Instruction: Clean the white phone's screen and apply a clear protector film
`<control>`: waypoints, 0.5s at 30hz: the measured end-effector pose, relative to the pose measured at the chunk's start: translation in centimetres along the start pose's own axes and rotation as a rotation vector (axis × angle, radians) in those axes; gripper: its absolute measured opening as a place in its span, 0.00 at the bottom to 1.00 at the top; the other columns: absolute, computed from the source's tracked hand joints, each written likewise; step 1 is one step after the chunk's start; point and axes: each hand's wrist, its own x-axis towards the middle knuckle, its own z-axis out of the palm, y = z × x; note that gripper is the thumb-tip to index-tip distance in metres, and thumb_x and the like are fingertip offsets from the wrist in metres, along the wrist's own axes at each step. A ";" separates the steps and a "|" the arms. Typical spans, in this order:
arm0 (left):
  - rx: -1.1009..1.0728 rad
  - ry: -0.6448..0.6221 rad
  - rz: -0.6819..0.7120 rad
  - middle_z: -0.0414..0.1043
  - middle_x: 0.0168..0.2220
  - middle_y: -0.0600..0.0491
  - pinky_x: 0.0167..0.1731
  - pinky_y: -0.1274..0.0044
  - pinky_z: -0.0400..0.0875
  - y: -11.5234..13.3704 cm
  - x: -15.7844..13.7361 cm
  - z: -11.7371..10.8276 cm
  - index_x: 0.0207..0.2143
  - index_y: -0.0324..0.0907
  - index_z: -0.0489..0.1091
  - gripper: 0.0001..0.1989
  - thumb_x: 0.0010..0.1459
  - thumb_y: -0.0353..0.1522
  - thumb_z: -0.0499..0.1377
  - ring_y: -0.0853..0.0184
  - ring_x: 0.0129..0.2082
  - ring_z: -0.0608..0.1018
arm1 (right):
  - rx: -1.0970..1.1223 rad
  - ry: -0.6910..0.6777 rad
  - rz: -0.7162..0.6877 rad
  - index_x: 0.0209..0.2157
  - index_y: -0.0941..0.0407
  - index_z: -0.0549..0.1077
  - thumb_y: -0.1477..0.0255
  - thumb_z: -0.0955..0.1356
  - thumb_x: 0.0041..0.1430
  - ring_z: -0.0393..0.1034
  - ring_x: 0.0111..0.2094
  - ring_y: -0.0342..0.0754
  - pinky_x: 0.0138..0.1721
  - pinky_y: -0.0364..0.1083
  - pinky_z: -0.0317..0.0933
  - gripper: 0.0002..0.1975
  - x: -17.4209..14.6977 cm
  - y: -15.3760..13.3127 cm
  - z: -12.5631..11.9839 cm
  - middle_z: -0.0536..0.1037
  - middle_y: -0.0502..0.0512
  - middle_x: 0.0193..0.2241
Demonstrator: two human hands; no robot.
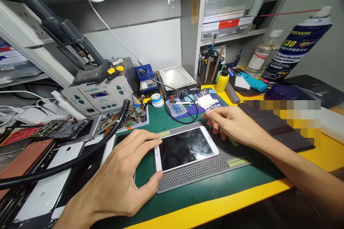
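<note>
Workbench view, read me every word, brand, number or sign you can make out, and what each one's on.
"MECHANIC": spray can.
"530": same can.
"mi", or what looks like that logo: white phone back at left.
Too small or blurred to read surely: the can's finer print, grey station, clear bottle label, red label on the shelf, yellow print on the perforated mat.
White-framed phone on that mat: nothing readable.
</note>
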 end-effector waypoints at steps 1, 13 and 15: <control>-0.023 0.023 0.010 0.72 0.54 0.45 0.58 0.60 0.69 0.0 0.0 -0.1 0.55 0.43 0.68 0.21 0.59 0.30 0.61 0.56 0.54 0.73 | -0.005 0.008 0.001 0.30 0.56 0.75 0.51 0.67 0.66 0.65 0.16 0.44 0.16 0.42 0.57 0.23 0.1 0.2 0.1 0.71 0.49 0.19; -0.083 0.116 0.065 0.73 0.43 0.44 0.45 0.61 0.72 -0.8 0.0 1.0 0.47 0.40 0.75 0.17 0.57 0.20 0.57 0.58 0.44 0.73 | -0.171 0.133 -0.070 0.28 0.57 0.78 0.55 0.64 0.64 0.50 0.19 0.41 0.21 0.43 0.42 0.22 0.5 -0.3 0.1 0.55 0.46 0.17; -0.085 0.118 0.071 0.74 0.45 0.44 0.47 0.59 0.72 -0.8 0.1 1.0 0.47 0.40 0.75 0.18 0.56 0.19 0.57 0.57 0.46 0.74 | -0.161 0.145 -0.077 0.26 0.57 0.79 0.56 0.65 0.64 0.49 0.20 0.42 0.22 0.44 0.42 0.23 0.5 -0.3 0.1 0.54 0.46 0.17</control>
